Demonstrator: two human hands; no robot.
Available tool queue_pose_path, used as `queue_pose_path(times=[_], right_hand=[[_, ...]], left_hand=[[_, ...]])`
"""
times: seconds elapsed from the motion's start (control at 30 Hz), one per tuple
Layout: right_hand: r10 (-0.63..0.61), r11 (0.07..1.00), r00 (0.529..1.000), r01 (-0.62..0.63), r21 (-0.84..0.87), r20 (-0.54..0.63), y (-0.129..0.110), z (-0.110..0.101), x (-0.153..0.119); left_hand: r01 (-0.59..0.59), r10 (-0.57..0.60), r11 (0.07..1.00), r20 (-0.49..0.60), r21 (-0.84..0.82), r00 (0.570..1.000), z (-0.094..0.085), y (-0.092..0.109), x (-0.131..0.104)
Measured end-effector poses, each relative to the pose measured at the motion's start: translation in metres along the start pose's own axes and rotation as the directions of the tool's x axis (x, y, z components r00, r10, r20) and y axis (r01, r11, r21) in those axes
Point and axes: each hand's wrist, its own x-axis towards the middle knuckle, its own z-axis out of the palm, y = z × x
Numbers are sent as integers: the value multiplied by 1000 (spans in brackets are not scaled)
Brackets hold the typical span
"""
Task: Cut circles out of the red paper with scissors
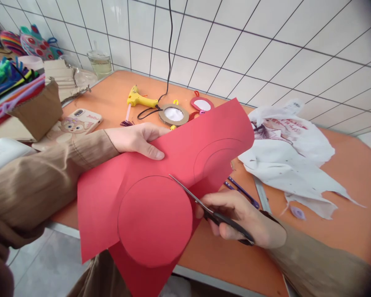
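A large sheet of red paper (95, 202) spans the front of the table and overhangs its near edge. My left hand (139, 140) grips its upper left part, thumb on top and the other fingers hidden behind. A drawn circle (154, 222) in the sheet is cut along its lower and right side, while its upper left edge still joins the paper. My right hand (235, 214) is closed around black-handled scissors (225, 225), whose blades lie at the circle's upper right edge. Farther up, the sheet curls over and carries two drawn arcs.
Behind the paper lie a yellow glue gun (139, 98) with a black cord, a cardboard ring (173, 114) and a red-rimmed oval (201, 104). White plastic bags (290, 144) spread at right. A phone (80, 121) and a box of pipe cleaners (37, 107) stand left, a lidded cup (99, 64) behind.
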Motion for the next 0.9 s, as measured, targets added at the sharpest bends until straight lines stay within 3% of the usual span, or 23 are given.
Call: queue_pose_path(times=[0.1,0.9], right_hand=[[47,999,999,-47,7,-5,0,0,1],[74,997,997,-74,19,-7,-2,1,1]], left_hand=[[10,-10,1000,2,2,1000,0,0,0],[18,-19,1000,31,23,999,1,1,2]])
